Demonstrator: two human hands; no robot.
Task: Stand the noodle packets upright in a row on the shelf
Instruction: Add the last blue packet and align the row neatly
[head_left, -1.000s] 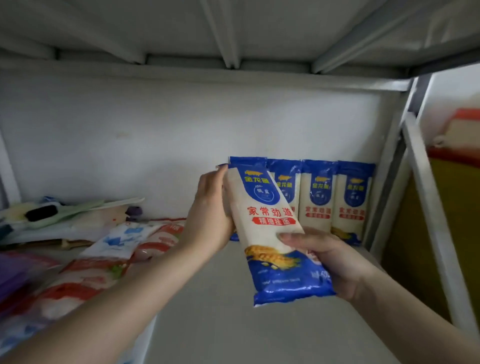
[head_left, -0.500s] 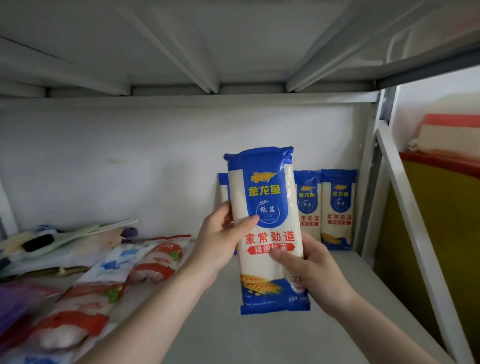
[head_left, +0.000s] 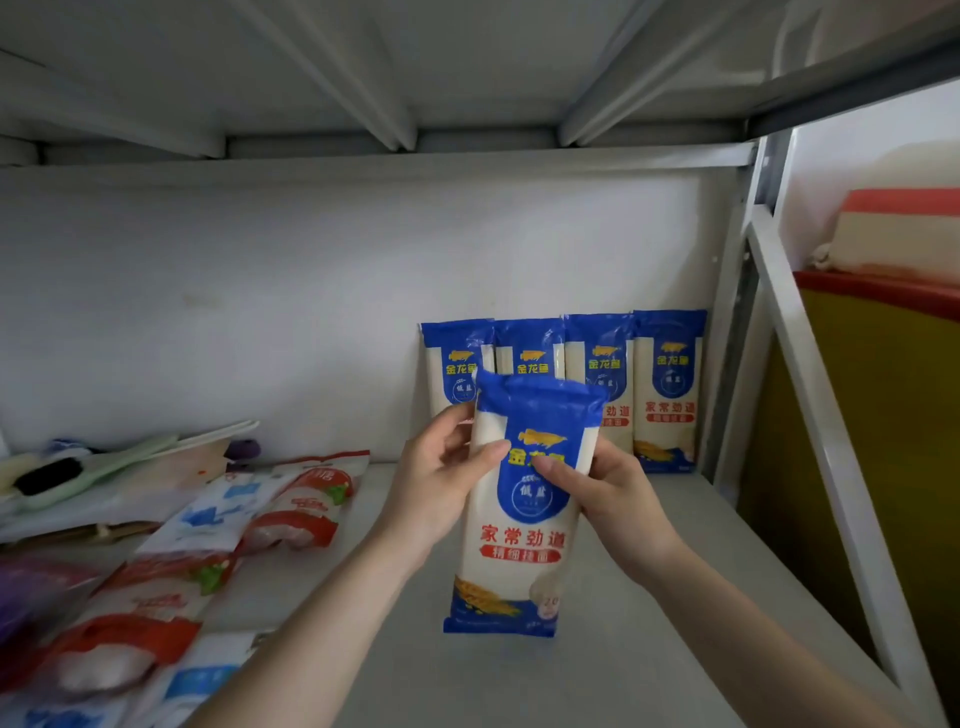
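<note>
A blue-and-white noodle packet (head_left: 519, 525) stands upright in front of me, its bottom edge on or just above the grey shelf (head_left: 649, 649). My left hand (head_left: 441, 478) grips its upper left side, thumb across the front. My right hand (head_left: 608, 488) grips its upper right side, thumb on the blue label. Behind it, several matching noodle packets (head_left: 667, 389) stand upright in a row against the white back wall, reaching to the right post. The held packet hides parts of the row's middle.
Red-and-white and blue-and-white flat packets (head_left: 291, 514) lie scattered on the shelf's left side, with flat cards and a purple item behind them. A white metal post (head_left: 732, 332) and a slanted rail (head_left: 810, 395) bound the right. The shelf above (head_left: 415, 78) hangs low overhead.
The packet went from tilted to upright and then came down toward the shelf surface. Both hands slid from its lower half up to its top part.
</note>
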